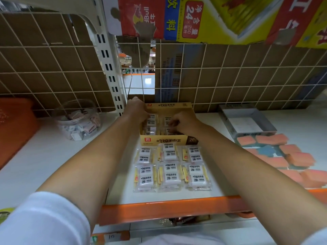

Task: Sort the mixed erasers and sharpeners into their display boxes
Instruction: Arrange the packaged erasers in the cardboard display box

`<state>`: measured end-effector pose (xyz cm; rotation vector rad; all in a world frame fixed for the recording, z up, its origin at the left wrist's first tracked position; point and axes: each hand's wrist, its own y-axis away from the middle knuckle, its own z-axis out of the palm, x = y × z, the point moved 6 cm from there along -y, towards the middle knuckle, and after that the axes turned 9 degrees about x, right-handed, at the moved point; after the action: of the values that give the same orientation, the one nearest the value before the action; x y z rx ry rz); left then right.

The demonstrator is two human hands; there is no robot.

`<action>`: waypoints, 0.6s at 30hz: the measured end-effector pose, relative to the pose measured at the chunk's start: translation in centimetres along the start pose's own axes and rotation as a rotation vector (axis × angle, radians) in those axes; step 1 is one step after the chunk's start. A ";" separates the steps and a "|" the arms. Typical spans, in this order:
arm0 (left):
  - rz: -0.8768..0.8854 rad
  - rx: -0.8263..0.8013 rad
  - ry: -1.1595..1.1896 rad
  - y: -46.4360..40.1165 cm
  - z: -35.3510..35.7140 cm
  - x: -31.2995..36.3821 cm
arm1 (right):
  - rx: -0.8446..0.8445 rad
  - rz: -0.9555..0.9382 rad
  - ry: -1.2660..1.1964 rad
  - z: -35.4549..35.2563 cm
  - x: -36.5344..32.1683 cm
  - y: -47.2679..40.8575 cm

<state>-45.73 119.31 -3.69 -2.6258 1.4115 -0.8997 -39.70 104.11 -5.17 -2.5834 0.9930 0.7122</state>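
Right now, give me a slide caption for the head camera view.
Both hands reach into a tan eraser display box; wrapped 2B erasers lie in front.

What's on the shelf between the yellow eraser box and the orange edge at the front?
Head view: six wrapped 2B eraser packs, laid between the box and the edge.

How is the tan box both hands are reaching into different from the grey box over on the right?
The tan box holds wrapped erasers; the grey box shows only a bare pale floor. The tan box carries printed lettering on its front wall; any print on the grey box is too blurred to read. The left hand and right hand are in the tan box; nothing touches the grey one. Both are open-topped and stand on the white shelf.
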 end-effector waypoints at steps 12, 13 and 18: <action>0.128 0.091 -0.010 2.9 -2.5 1.2 | 0.197 -0.161 0.012 -2.5 -2.1 3.5; 0.159 0.112 0.037 4.1 -3.4 1.3 | 0.212 -0.173 -0.025 -2.9 -2.4 4.6; 0.189 0.089 0.237 11.3 -5.9 0.4 | 0.216 -0.169 -0.105 -3.7 -2.4 10.3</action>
<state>-57.04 113.78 -1.75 -2.3368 1.5953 -1.2484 -47.04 96.38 -1.62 -2.3819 0.7638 0.6500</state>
